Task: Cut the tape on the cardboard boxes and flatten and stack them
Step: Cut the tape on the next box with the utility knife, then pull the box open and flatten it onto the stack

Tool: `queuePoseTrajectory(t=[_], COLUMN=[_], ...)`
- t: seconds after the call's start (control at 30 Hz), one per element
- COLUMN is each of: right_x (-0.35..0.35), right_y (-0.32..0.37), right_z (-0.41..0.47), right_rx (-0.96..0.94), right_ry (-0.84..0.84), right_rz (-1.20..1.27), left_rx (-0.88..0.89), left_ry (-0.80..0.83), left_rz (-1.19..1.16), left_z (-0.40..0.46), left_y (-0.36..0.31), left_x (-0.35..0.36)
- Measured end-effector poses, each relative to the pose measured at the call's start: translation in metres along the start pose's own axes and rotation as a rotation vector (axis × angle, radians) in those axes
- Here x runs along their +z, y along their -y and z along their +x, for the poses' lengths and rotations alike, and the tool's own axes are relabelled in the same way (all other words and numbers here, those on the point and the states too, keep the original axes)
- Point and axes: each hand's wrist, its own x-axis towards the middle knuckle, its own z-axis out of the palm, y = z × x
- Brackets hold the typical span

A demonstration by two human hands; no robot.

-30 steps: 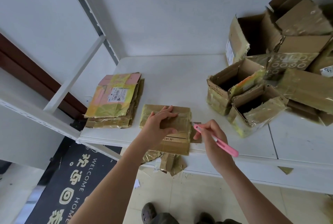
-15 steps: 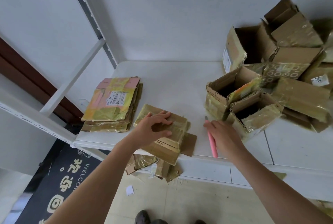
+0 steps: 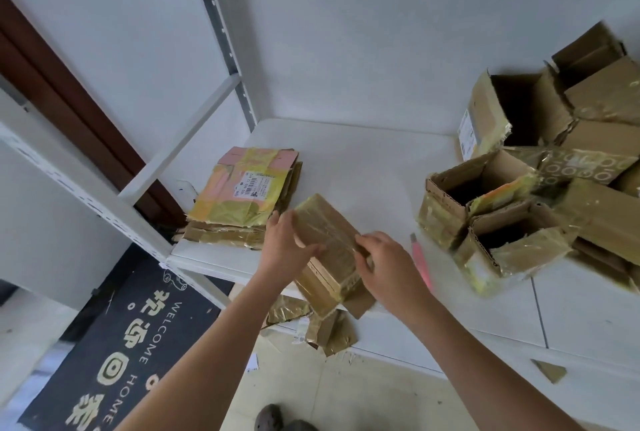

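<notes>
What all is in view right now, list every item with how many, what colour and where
Flattened box: one, brown with shiny tape, at the table's front edge, held in both hands.
Flat stack: one pile, brown with a yellow and pink top, left end of the table.
Open boxes: a heap, exact count unclear, brown with yellowish tape, right side of the table.
Cutter: one, pink, lying on the table right of the held box.
Table: one, white.
Tape scraps: several, brown, below the table edge.
Doormat: one, dark with pale lettering, on the floor.
Left hand: grip on the box's left edge.
Right hand: grip on its right side.
</notes>
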Motion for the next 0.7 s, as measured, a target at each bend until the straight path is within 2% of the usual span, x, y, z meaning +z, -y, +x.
queuePoseTrajectory(t=[0.13,0.27,0.63,0.7], right_x=[0.002,0.000,0.011,0.005], right_y=[0.009,0.017,0.020,0.020], right_z=[-0.004,0.017,0.046,0.050], right_rx=[0.054,0.057,0.048,0.041], right_ry=[-0.003,-0.005,0.064,0.079], right_rz=[-0.048,-0.136,-0.274,-0.226], left_rx=[-0.200,-0.302,-0.356,-0.353], left_ry=[0.065,0.001,-0.027,-0.024], left_rz=[-0.340,-0.496,-0.559,-0.550], left_z=[-0.006,-0.002,0.002,0.002], left_y=[-0.006,-0.014,-0.010,-0.010], left_x=[0.005,0.013,0.013,0.013])
